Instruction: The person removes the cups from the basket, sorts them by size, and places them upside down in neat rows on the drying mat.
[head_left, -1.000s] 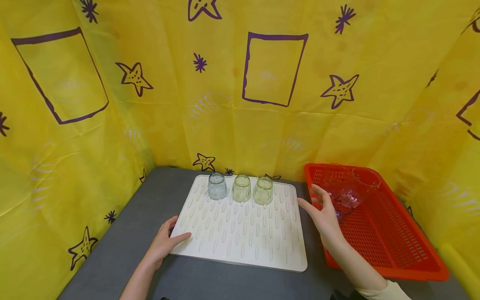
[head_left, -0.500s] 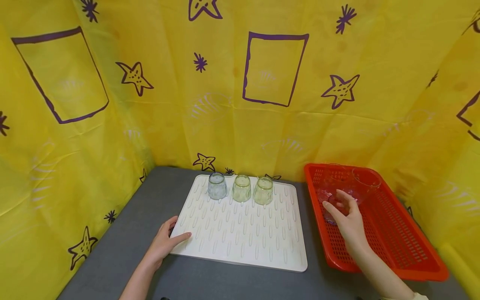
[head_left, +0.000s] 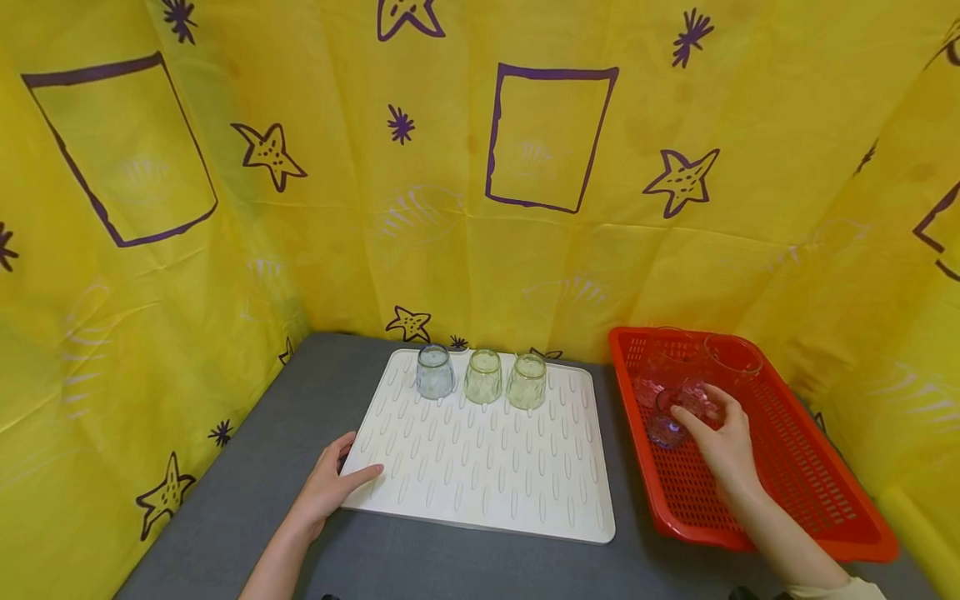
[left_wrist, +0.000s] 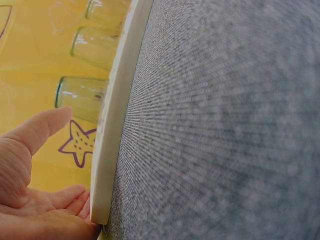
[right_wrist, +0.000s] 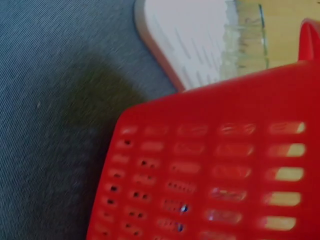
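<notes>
In the head view my left hand point(head_left: 327, 477) rests at the near left corner of a white ridged drying mat point(head_left: 487, 467). Its fingers are at the edge and its thumb stretches over the top; the left wrist view shows the thumb point(left_wrist: 47, 127) apart from the surface. My right hand point(head_left: 723, 437) reaches into a red perforated basket point(head_left: 840, 546), thumb and fingers spread among glasses. Just left of the thumb is a purplish glass point(head_left: 664, 432); pinkish glass lies by the fingers, partly hidden. The right wrist view shows only the basket's outer wall point(right_wrist: 200, 110).
Upside down along the mat's far side stand a bluish glass point(head_left: 435, 375) and two greenish glasses, one greenish glass point(head_left: 483, 379) in the middle. A larger clear glass point(head_left: 733, 358) leans at the basket's back. Yellow patterned cloth point(head_left: 450, 250) encloses the grey table point(head_left: 247, 500).
My right hand has moved right from beside the mat, over the basket's rim and in among the glasses. My left hand, the mat and its three glasses have stayed put.
</notes>
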